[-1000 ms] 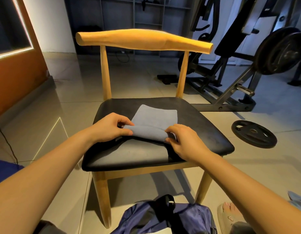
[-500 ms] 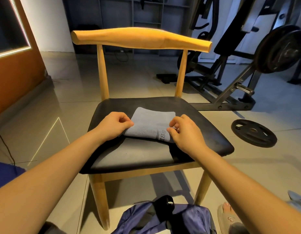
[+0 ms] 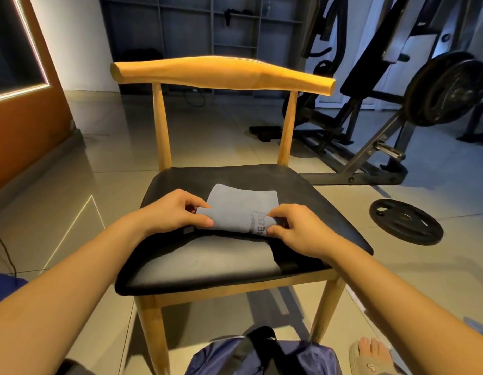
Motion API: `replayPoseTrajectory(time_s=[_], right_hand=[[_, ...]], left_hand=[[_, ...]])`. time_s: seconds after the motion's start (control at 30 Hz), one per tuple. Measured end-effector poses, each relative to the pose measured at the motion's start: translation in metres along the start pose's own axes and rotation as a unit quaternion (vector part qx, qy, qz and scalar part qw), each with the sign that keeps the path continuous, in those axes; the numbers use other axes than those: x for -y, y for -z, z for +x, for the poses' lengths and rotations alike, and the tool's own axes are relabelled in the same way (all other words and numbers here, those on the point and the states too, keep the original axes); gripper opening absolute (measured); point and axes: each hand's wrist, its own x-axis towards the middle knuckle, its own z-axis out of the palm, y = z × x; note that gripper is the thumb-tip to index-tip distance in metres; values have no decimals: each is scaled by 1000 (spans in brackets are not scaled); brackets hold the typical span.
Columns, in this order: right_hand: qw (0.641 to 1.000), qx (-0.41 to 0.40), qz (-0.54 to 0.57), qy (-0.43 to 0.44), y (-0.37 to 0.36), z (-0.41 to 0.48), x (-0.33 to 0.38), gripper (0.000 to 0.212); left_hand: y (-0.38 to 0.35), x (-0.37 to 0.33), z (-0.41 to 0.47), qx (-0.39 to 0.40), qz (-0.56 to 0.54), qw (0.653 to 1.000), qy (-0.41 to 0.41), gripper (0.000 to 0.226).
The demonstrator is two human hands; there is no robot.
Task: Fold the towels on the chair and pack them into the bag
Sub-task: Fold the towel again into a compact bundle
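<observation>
A small grey towel, folded into a rectangle, lies on the black seat of a wooden chair. My left hand pinches its near left corner. My right hand pinches the near right corner, beside a band of woven lettering. A dark cloth lies flat on the seat under the towel and my right wrist. A blue bag with a black strap sits on the floor below the chair's front edge.
A black weight plate lies on the tiled floor right of the chair. A weight machine stands behind it. An orange door panel is at the left. A sandalled foot is at the bottom right.
The near fold of the towel has been laid flat over the rest, making a smaller rectangle. Both hands stayed at its near corners and shifted slightly toward me.
</observation>
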Motion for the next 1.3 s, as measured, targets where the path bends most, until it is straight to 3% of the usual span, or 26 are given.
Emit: replayPoseTrajectory(time_s=[0.2, 0.3, 0.43, 0.5, 0.6, 0.7, 0.77, 0.93, 1.03, 1.1, 1.23, 1.3], right_hand=[[985, 53, 142, -79, 10, 17, -10, 31], [990, -14, 113, -87, 5, 25, -13, 21], [994, -99, 43, -18, -1, 28, -14, 10], [995, -95, -2, 10, 0, 26, -15, 13], [996, -58, -45, 52, 5, 19, -18, 29], [995, -41, -58, 68, 4, 17, -22, 38], [997, -35, -38, 53, 5, 20, -24, 33], [997, 31, 71, -31, 20, 38, -27, 18], [980, 66, 160, -93, 27, 47, -28, 11], [981, 58, 153, -105, 25, 50, -26, 10], [995, -83, -28, 38, 16, 52, -15, 21], [989, -87, -75, 88, 16, 52, -9, 23]], left_hand=[[1, 3, 20, -31, -50, 998, 30, 13], [-5, 4, 31, -73, -47, 996, 37, 10], [-11, 3, 39, -124, -36, 992, -12, 7], [-9, 1, 41, -113, -5, 993, -29, 12], [-1, -4, 37, -33, 19, 999, -13, 8], [2, -1, 33, 14, 57, 998, 1, 33], [1, 0, 34, -4, 62, 998, -8, 37], [-5, 1, 42, -49, 14, 998, -22, 24], [-8, 2, 49, -45, -21, 999, 20, 22], [-7, 0, 51, -45, -37, 997, 54, 29], [-7, -5, 55, -79, -2, 994, 82, 33], [-6, -6, 56, -118, 27, 989, 80, 35]])
